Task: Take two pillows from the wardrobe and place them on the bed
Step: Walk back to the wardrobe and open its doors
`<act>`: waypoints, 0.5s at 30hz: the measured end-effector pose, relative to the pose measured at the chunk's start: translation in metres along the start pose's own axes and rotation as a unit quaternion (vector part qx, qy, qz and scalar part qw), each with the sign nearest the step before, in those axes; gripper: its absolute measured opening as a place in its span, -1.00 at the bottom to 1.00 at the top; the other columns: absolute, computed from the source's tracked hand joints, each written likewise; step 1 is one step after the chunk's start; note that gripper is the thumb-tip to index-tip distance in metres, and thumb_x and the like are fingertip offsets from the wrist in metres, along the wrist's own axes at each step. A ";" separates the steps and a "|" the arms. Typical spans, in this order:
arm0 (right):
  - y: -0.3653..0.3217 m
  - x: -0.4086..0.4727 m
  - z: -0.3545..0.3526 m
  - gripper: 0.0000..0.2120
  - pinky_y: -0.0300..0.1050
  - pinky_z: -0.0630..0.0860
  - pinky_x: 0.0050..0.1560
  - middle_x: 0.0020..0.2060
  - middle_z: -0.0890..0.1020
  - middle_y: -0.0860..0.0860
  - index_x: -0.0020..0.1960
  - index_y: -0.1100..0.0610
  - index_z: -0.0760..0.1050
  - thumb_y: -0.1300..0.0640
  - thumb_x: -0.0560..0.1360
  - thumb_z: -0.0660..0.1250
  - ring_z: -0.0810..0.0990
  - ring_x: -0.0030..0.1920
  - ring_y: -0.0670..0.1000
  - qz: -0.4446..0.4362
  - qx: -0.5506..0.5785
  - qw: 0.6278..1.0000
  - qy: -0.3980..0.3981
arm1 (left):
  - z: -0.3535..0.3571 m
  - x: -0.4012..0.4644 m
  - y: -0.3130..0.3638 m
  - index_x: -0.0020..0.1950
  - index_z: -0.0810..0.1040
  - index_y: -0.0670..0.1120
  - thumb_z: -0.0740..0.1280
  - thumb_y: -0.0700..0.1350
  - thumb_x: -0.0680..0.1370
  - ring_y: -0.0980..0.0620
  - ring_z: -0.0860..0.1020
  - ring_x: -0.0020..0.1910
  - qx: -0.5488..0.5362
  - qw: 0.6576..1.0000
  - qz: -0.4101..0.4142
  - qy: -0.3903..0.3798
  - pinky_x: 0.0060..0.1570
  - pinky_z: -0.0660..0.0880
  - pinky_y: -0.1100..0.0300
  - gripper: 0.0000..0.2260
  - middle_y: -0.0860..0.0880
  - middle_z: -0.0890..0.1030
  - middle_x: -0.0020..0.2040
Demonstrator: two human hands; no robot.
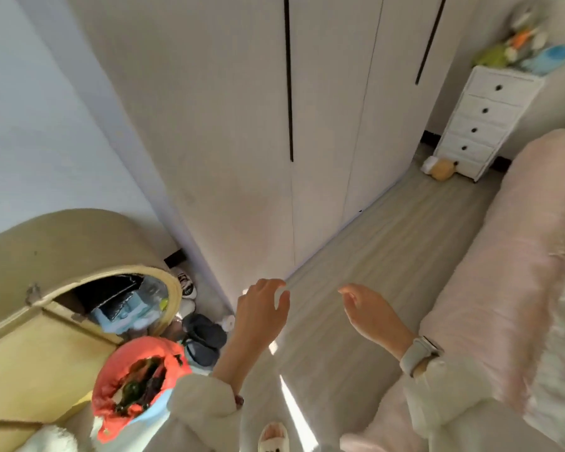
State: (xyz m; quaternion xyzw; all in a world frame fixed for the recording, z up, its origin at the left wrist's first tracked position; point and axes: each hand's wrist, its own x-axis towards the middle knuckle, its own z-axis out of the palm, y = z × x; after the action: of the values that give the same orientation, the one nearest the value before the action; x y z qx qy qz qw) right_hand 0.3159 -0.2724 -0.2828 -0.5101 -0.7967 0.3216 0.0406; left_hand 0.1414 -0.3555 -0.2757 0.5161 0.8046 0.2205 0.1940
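Note:
A tall white wardrobe (235, 125) with narrow black handle slots fills the upper middle, and its doors are shut. No pillow shows. The bed (509, 262), under a fluffy pink cover, runs along the right side. My left hand (261, 308) hovers low in front of the wardrobe's bottom edge, fingers apart and holding nothing. My right hand (369, 311), with a white watch on its wrist, floats beside it over the floor, fingers loosely spread and holding nothing.
A tan rounded cabinet (46, 288) with an open front stands at the left. An orange bag (134, 383) and grey slippers (203, 337) lie below it. A white drawer chest (483, 122) with toys on top stands far right. Grey floor runs between wardrobe and bed.

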 end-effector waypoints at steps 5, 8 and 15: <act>0.033 0.062 -0.059 -0.72 0.00 0.40 0.23 0.18 0.55 0.19 0.24 0.18 0.43 0.21 0.57 0.10 0.50 0.20 0.16 0.105 0.041 0.989 0.093 | 0.021 0.127 0.059 0.22 0.48 -0.05 0.17 -0.07 0.58 -0.03 0.49 0.18 0.006 0.991 0.103 -0.084 0.24 0.35 0.05 -0.75 -0.05 0.53 0.22; 0.069 0.098 -0.091 -0.71 0.02 0.42 0.23 0.20 0.54 0.16 0.24 0.16 0.43 0.20 0.57 0.09 0.49 0.21 0.16 0.156 0.068 0.978 0.117 | 0.044 0.191 0.106 0.19 0.50 -0.10 0.19 -0.09 0.57 -0.08 0.50 0.16 -0.010 0.981 0.156 -0.110 0.20 0.38 0.05 -0.76 -0.10 0.55 0.18; 0.168 0.223 -0.191 -0.75 0.01 0.45 0.12 0.09 0.58 0.19 0.14 0.19 0.47 0.21 0.56 0.08 0.53 0.09 0.21 0.201 0.086 0.963 0.160 | 0.110 0.357 0.228 0.16 0.52 -0.11 0.21 -0.10 0.56 -0.09 0.51 0.13 -0.024 0.968 0.214 -0.129 0.16 0.42 0.00 -0.78 -0.10 0.57 0.15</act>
State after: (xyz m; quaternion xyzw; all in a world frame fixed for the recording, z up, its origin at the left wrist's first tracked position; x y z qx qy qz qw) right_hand 0.4171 0.0511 -0.2837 -0.6993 -0.6302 0.3041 0.1459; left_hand 0.2301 0.0729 -0.2704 0.6956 0.6378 0.2080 0.2571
